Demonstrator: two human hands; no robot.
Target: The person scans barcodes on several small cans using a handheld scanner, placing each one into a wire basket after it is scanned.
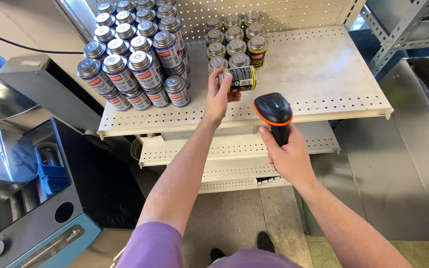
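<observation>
My left hand (pixel 218 94) grips a small black can with a yellow label (pixel 240 78), tipped on its side just above the white perforated shelf (pixel 323 74). My right hand (pixel 288 156) holds a black handheld scanner with an orange band (pixel 273 110), its head pointing at the tipped can from just below it. Behind the held can stands a cluster of matching black-and-yellow cans (pixel 234 42). To the left, blue-labelled cans with silver lids (pixel 135 54) are stacked in two layers.
Lower white shelves (pixel 234 149) step out beneath the top one. A grey and blue metal cabinet (pixel 31 198) stands at the left. Grey metal racking (pixel 403 34) and sheet-metal panels (pixel 398 164) lie at the right. My shoes (pixel 264 241) show on the concrete floor.
</observation>
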